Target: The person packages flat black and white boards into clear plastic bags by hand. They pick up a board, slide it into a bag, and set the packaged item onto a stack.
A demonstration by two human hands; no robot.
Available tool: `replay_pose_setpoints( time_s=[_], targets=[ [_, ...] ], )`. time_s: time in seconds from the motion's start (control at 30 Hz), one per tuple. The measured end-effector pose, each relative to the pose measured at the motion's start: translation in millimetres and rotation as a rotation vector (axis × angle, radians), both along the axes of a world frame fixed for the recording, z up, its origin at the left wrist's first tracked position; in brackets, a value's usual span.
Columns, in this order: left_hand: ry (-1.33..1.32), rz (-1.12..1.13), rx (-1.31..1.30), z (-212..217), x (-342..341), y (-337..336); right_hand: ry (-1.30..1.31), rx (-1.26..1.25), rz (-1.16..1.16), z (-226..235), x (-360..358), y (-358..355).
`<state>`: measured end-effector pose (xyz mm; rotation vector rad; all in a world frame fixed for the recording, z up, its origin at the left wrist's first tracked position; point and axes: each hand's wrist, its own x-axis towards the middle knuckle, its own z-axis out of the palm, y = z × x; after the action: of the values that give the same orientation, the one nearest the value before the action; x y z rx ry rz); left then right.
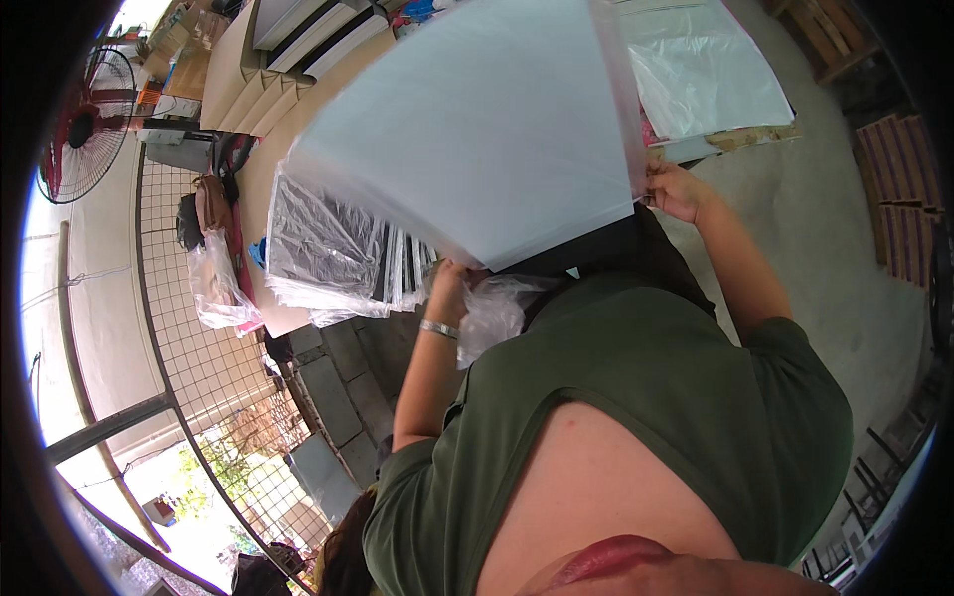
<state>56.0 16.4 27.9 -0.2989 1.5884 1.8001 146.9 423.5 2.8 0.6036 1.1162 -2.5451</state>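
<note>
A large pale sheet in a clear plastic sleeve (477, 129) spans the middle of the view, tilted up in front of me. My right hand (678, 192) pinches the sleeve's right edge near its lower corner. At the lower left corner, my left hand (450, 278) is closed on the sleeve, its fingers partly hidden. Crumpled clear plastic (492, 316) hangs beside my left wrist. Below the sheet's near edge shows a flat black piece (566, 248). Just left of my left hand lies a stack of plastic-wrapped dark and white sheets (328, 243).
Plastic-covered pale sheets (696, 70) lie at the far right. Folded brown cardboard (253, 84) and black-and-white stacks (318, 35) stand at the far left of the table (283, 318). A red fan (84, 124) and wire mesh (189, 268) are farther left; slatted wooden pieces (899, 179) stand right.
</note>
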Motion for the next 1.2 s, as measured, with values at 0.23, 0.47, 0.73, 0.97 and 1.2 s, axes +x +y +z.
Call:
replay_pose_setpoints(
  time_s=[0.23, 0.47, 0.73, 0.97, 1.2],
  targets=[
    [0.003, 0.186, -0.008, 2, 72, 15, -0.051, 0.528, 0.156, 17, 24, -28],
    [-0.129, 0.032, -0.223, 12, 117, -16, -0.242, 0.667, 0.401, 48, 87, -62],
    [0.275, 0.316, -0.228, 99, 79, -19, 0.119, 0.559, 0.499, 75, 1, -116],
    [0.279, 0.944, -0.072, 62, 12, -93, 0.404, 0.547, 0.484, 61, -222, -258],
    [0.418, 1.085, -0.458, 37, 24, -118, 0.217, 0.654, 0.611, 49, -287, -316]
  ],
)
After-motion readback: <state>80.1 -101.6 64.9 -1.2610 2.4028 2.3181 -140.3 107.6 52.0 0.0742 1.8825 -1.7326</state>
